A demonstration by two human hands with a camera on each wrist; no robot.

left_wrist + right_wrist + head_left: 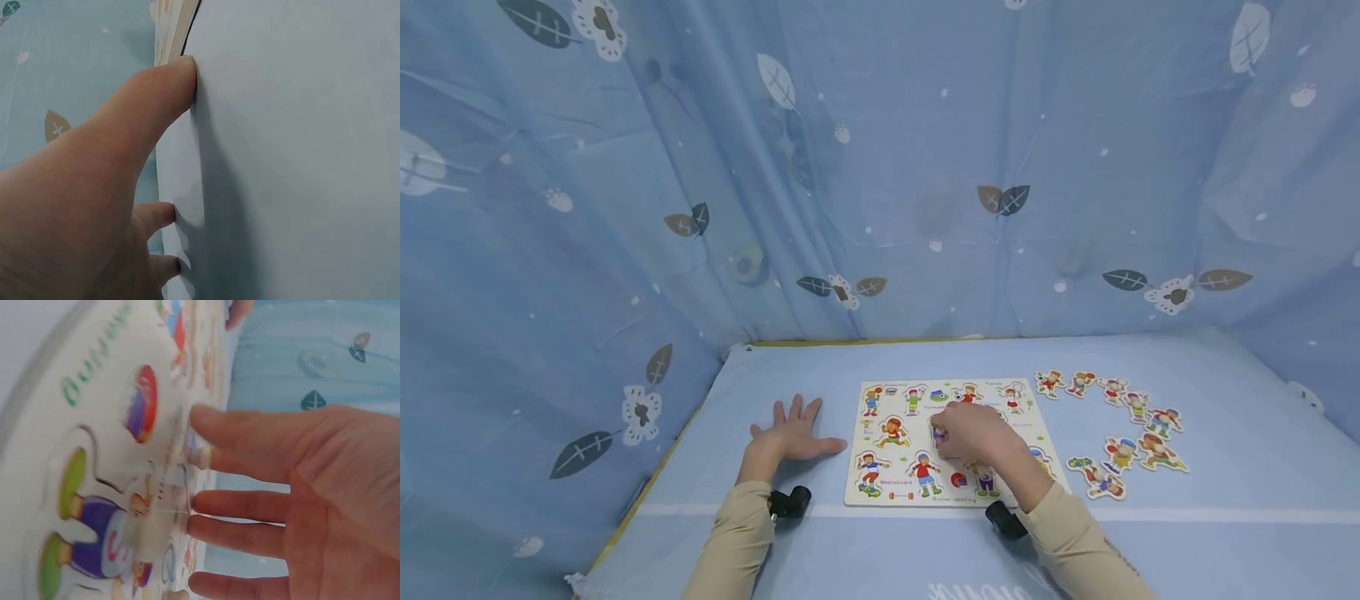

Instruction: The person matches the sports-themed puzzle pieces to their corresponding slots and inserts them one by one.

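Observation:
My left hand [796,437] lies flat on the table with fingers spread, its thumb near the left edge of a wooden puzzle board [985,498]. The left wrist view shows that thumb [159,94] stretched along the tabletop. My right hand [973,433] is over the middle of the board. Its thumb and index finger pinch a small round knob [200,457] on a figure-shaped puzzle piece [937,435], which the hand partly hides. The other fingers are stretched out against the board. A runner piece [892,432] and a roller-skater piece [924,473] sit in the board.
Several loose figure pieces lie in a curved group right of the board, including a boy piece [1161,452] and a lower piece [1099,478]. A light blue cloth [1240,417] covers the table. Patterned blue curtains [917,167] hang behind and at the sides.

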